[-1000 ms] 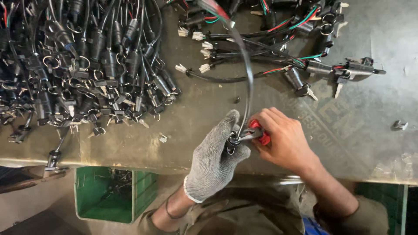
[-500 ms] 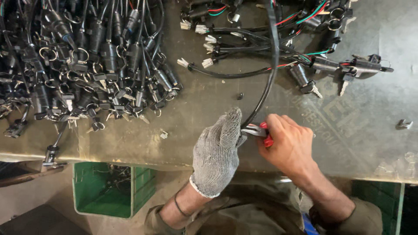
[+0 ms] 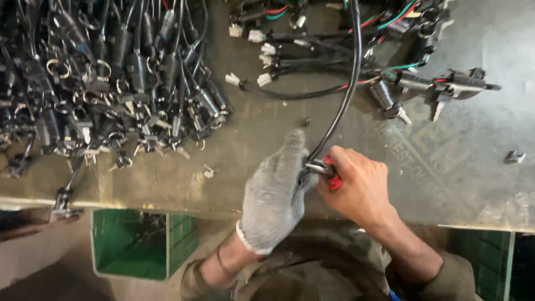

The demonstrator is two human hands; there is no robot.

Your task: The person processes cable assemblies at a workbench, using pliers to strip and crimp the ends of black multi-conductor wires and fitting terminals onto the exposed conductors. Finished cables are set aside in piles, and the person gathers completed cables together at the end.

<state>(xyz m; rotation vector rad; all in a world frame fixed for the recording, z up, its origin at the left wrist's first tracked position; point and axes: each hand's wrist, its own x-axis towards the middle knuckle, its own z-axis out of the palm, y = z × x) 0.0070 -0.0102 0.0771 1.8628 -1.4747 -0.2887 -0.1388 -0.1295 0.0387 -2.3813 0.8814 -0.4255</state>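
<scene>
My left hand point(image 3: 276, 192), in a grey knit glove, grips the near end of a black cable point(image 3: 345, 95) at the front edge of the workbench. My bare right hand point(image 3: 359, 187) holds red-handled pliers point(image 3: 329, 171) whose metal jaws close on that cable end, right beside my gloved fingers. The cable rises from my hands and arcs away to the tangle of harnesses at the far side. What sits at the cable's tip is hidden between my hands.
A big heap of black cable assemblies with metal rings and keys point(image 3: 106, 83) covers the left of the bench point(image 3: 251, 161). Wire harnesses with white connectors and red and green leads point(image 3: 356, 50) lie at the back right. A green crate point(image 3: 142, 242) stands below the bench edge.
The cable has swung right and straightened from a wide arc. Both hands stay together on its end, with the gloved hand now raised further over the pliers' jaws.
</scene>
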